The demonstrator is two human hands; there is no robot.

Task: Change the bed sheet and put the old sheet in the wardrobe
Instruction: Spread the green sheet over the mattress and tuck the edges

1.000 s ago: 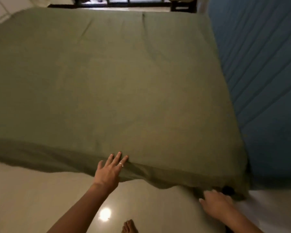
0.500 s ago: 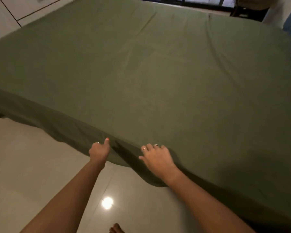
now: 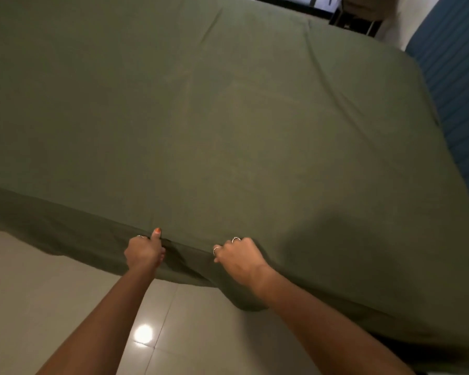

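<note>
An olive-green bed sheet [image 3: 228, 117] lies spread flat over the whole bed, its near edge hanging down over the side towards the floor. My left hand [image 3: 144, 253] grips that hanging edge with the thumb up on top and the fingers curled into the cloth. A short way to the right, my right hand [image 3: 238, 257] holds the same edge with curled fingers. Between the two hands the cloth bunches into a dark fold.
Pale glossy floor tiles [image 3: 52, 307] run along the near side of the bed, with a lamp reflection. A blue quilted surface [image 3: 458, 77] stands at the bed's right side. A dark window frame and a chair [image 3: 358, 17] lie beyond the far end.
My right hand came from the bed's right corner to the near edge beside my left. My left hand went from lying flat to gripping the sheet. The view swung left, then back.
</note>
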